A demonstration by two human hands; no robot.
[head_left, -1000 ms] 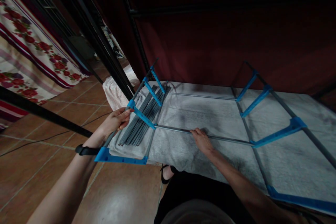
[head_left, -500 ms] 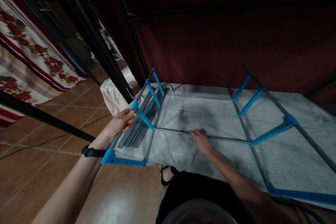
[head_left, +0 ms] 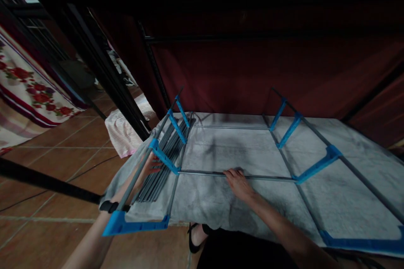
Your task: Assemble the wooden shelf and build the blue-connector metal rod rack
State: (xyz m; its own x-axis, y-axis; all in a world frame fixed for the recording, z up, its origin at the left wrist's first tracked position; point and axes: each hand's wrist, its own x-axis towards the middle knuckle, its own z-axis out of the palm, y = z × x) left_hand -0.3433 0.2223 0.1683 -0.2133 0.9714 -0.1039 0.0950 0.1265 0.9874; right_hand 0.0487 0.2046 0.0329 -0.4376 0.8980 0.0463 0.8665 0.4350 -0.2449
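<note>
A frame of grey metal rods and blue plastic connectors stands on the grey cloth. My right hand has its fingers closed over the front crossbar, a thin grey rod joining the two sides of the frame. At the left side, my left hand reaches beneath the upper side rod, fingers apart, over a bundle of loose grey rods. That hand is partly hidden by the side rod, and a dark band circles its wrist.
Grey cloth covers the low surface under the frame. Dark posts rise at the left, with a striped cloth beside them. A dark red curtain hangs behind. A cable crosses the tiled floor.
My left hand has let go of the blue connector on the left side and moved under the side rod to the loose rods. My right hand stays on the crossbar. The view has shifted.
</note>
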